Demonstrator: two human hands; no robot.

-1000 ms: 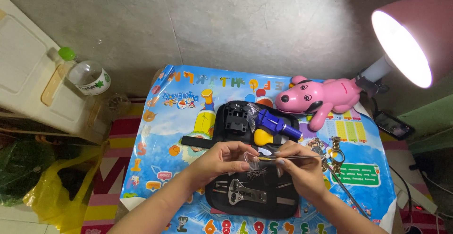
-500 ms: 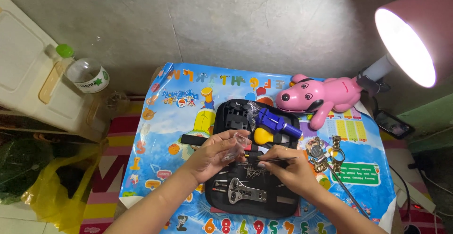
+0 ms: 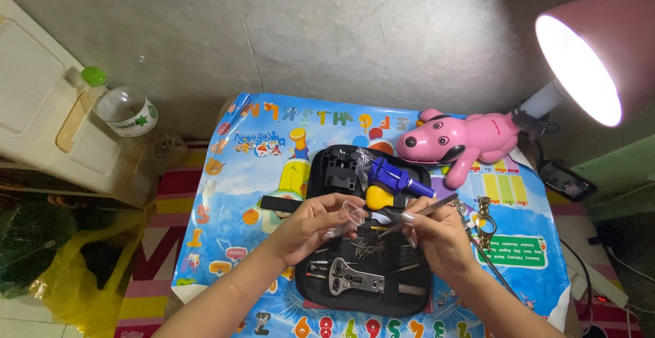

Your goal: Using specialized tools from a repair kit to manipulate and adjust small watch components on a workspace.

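My left hand [image 3: 310, 227] pinches a small clear plastic bag [image 3: 346, 216] over an open black tool case [image 3: 368, 270]. My right hand [image 3: 440, 237] grips thin metal tweezers [image 3: 424, 210], whose tips point toward the bag. Below the hands, a loose pile of thin metal pins [image 3: 365, 248] and a silver case wrench [image 3: 353, 280] lie in the case. At the case's upper end sit a blue tool [image 3: 399, 177], a yellow round tool [image 3: 377, 197] and a black holder block [image 3: 340, 171].
The case rests on a small table with a colourful cartoon cover [image 3: 252, 174]. A pink dog-shaped lamp base [image 3: 460, 140] and its lit pink shade [image 3: 593, 58] stand at the right. Metal watch parts [image 3: 483, 218] lie beside my right hand. A plastic bottle [image 3: 123, 109] and a phone [image 3: 566, 181] are nearby.
Both hands have shifted slightly toward the middle of the case. The tweezers now angle up and to the right, with their tips close to the clear bag.
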